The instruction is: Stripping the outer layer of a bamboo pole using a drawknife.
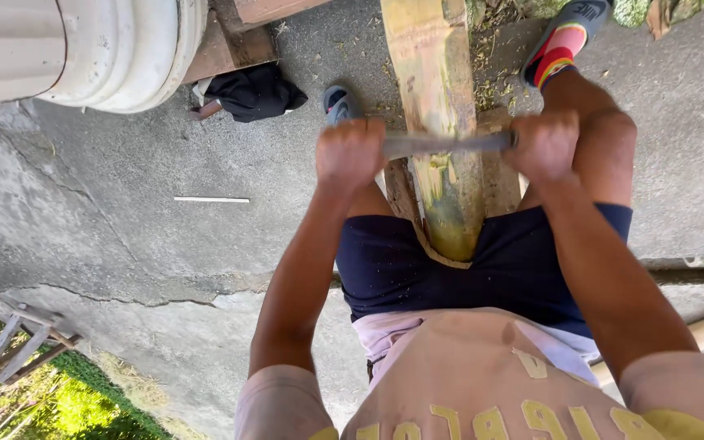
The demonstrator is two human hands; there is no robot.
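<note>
Bamboo pole (442,122) is laid lengthwise between the person's knees, above the concrete floor (124,179). Across the pole a grey blade (442,143) is held at both ends: the left hand (350,155) is clenched on one end, the right hand (544,145) on the other. A dark cloth (254,92) lies left of the pole.

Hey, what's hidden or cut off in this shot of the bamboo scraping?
Head view:
- Grey metal blade: both ends hidden inside the left hand and right hand.
- Yellow-green bamboo pole: far end cut off by the top edge.
- White ribbed drum: mostly cut off at the top-left corner.
</note>
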